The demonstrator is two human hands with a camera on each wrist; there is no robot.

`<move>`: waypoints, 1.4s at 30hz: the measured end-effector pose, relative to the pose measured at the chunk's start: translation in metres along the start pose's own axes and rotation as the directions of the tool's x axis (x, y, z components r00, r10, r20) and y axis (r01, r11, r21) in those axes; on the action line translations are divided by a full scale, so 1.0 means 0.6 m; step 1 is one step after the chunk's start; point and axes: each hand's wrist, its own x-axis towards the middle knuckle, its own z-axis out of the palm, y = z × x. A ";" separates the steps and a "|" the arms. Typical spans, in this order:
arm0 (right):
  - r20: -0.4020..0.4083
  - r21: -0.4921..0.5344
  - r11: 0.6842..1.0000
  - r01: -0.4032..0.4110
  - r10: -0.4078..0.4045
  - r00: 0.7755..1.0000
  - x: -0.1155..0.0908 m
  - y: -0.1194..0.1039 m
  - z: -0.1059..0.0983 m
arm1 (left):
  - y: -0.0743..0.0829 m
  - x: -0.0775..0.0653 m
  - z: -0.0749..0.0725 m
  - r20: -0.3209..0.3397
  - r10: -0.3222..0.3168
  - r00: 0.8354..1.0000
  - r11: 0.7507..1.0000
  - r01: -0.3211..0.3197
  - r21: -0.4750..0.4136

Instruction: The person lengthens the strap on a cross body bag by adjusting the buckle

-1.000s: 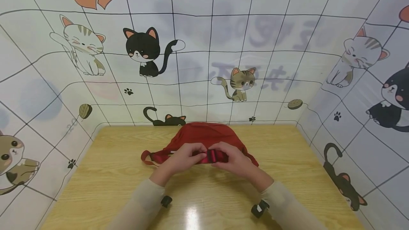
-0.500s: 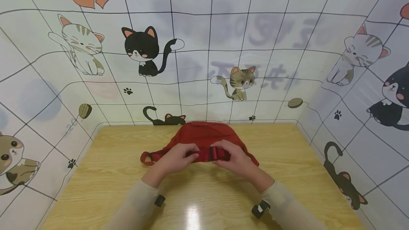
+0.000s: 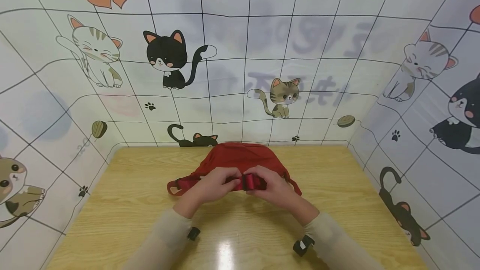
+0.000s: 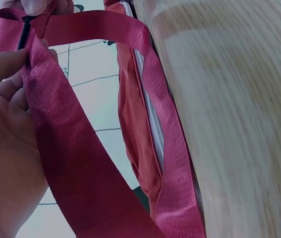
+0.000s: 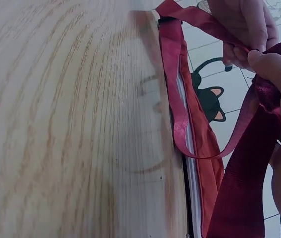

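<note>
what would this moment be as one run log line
left hand: pinches red strap beside black buckle | right hand: holds red strap at black buckle | red bag: on wooden table

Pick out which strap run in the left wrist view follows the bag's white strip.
The narrower-looking run, arching across the top and down beside the red bag; the broader-looking one slants down from the left hand.

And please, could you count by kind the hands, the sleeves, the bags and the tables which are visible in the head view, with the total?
Hands: 2 (left hand, right hand)
Sleeves: 2 (left sleeve, right sleeve)
Bag: 1
Table: 1
Total: 6
</note>
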 end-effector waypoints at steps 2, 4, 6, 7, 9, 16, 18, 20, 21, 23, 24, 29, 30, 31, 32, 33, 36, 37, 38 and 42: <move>-0.010 -0.002 1.000 0.001 -0.001 1.000 0.000 0.000 0.002 | -0.002 -0.004 -0.003 -0.001 -0.015 1.000 1.000 0.015 0.005; -0.019 0.003 1.000 -0.008 0.008 1.000 -0.001 0.000 0.002 | -0.005 -0.011 -0.008 -0.009 -0.039 0.999 0.999 0.039 0.015; -0.024 0.014 1.000 -0.019 0.019 1.000 -0.002 0.000 0.002 | -0.009 -0.019 -0.012 -0.018 -0.070 0.997 0.997 0.071 0.030; -0.025 0.016 1.000 -0.024 0.025 0.999 -0.003 0.000 0.001 | -0.012 -0.022 -0.014 -0.023 -0.084 0.996 0.996 0.085 0.040; -0.022 0.025 0.999 -0.037 0.038 0.999 -0.003 0.000 0.000 | -0.016 -0.028 -0.016 -0.028 -0.101 0.994 0.994 0.102 0.043; -0.021 0.026 0.999 -0.046 0.046 0.999 -0.003 0.001 0.002 | -0.018 -0.030 -0.015 -0.054 -0.090 0.994 0.996 0.090 0.001; -0.026 0.018 0.999 -0.042 0.042 0.999 -0.002 0.000 0.003 | -0.016 -0.028 -0.015 -0.067 -0.074 0.995 0.997 0.073 -0.012; -0.030 0.010 0.999 -0.041 0.041 0.999 -0.001 0.000 0.004 | -0.013 -0.025 -0.015 -0.074 -0.054 0.996 0.998 0.052 -0.027; -0.032 0.010 0.999 -0.039 0.040 0.999 -0.001 -0.001 0.004 | -0.012 -0.022 -0.015 -0.074 -0.044 0.996 0.999 0.042 -0.032; -0.034 0.001 0.999 -0.036 0.036 0.999 0.001 -0.002 0.005 | -0.007 -0.018 -0.013 -0.069 -0.023 0.997 0.999 0.020 -0.047; -0.037 0.000 1.000 -0.029 0.029 0.999 0.002 -0.002 0.006 | -0.004 -0.015 -0.012 -0.064 -0.022 0.998 0.998 0.018 -0.055; -0.039 0.005 1.000 -0.004 0.004 0.999 0.003 -0.006 0.010 | 0.003 -0.012 -0.008 -0.053 -0.026 0.998 0.997 0.022 -0.071; -0.041 0.010 1.000 0.000 0.000 0.999 0.003 -0.007 0.010 | 0.001 -0.013 -0.008 -0.055 -0.032 0.998 0.997 0.028 -0.066; -0.040 0.016 1.000 -0.004 0.005 0.999 0.003 -0.008 0.010 | -0.001 -0.015 -0.008 -0.058 -0.034 0.998 0.998 0.031 -0.059; -0.040 0.019 1.000 -0.011 0.011 0.999 0.002 -0.009 0.010 | -0.004 -0.017 -0.009 -0.062 -0.040 0.997 0.998 0.037 -0.051; -0.040 0.024 1.000 -0.016 0.017 0.999 0.002 -0.009 0.009 | -0.008 -0.020 -0.010 -0.066 -0.047 0.997 0.998 0.044 -0.041; -0.041 0.044 0.999 -0.031 0.033 0.999 0.001 -0.010 0.008 | -0.020 -0.029 -0.012 -0.080 -0.076 0.994 0.997 0.076 -0.006; -0.040 0.048 0.998 -0.036 0.038 0.998 0.001 -0.010 0.008 | -0.024 -0.031 -0.013 -0.085 -0.083 0.993 0.997 0.083 0.003; -0.041 0.050 0.998 -0.039 0.041 0.998 0.001 -0.010 0.007 | -0.026 -0.033 -0.014 -0.089 -0.090 0.992 0.996 0.091 0.009; -0.041 0.056 0.997 -0.044 0.047 0.998 0.001 -0.010 0.007 | -0.029 -0.036 -0.015 -0.103 -0.088 0.991 0.996 0.090 0.019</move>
